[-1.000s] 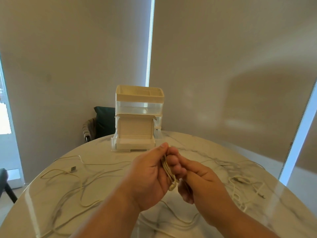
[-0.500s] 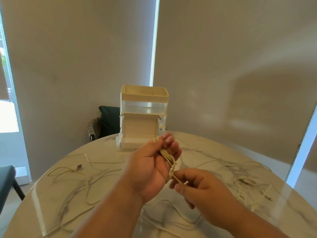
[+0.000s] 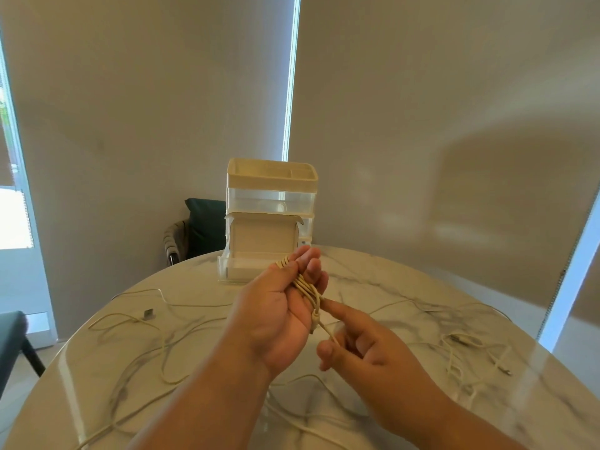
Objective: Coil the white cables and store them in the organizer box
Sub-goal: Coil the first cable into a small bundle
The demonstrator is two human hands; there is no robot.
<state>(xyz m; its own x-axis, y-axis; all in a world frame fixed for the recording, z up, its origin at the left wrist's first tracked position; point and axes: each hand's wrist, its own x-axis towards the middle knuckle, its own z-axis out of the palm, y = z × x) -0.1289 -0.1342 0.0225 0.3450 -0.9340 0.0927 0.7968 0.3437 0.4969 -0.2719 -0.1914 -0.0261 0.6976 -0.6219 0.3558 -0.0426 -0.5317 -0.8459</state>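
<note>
The thin white cable (image 3: pixel 303 287) is wound in several loops across the left hand (image 3: pixel 276 319). It is held in the air above the round marble-patterned counter (image 3: pixel 406 287), in front of the white plastic organizer box (image 3: pixel 271 219). I judge that the coiling of this cable is almost finished, because only a short tail hangs free. The next move, I think, calls for wrapping or tucking this tail so the loops do not spring open, then carrying the bundle to the box. The left thumb presses the loops against the nearly straight fingers (image 3: pixel 313 264). The right hand (image 3: pixel 367 349) pinches the tail between thumb and curled fingers, with its index finger stretched out to touch the coil. More loose white cables (image 3: pixel 156 345) lie spread on the counter.
</note>
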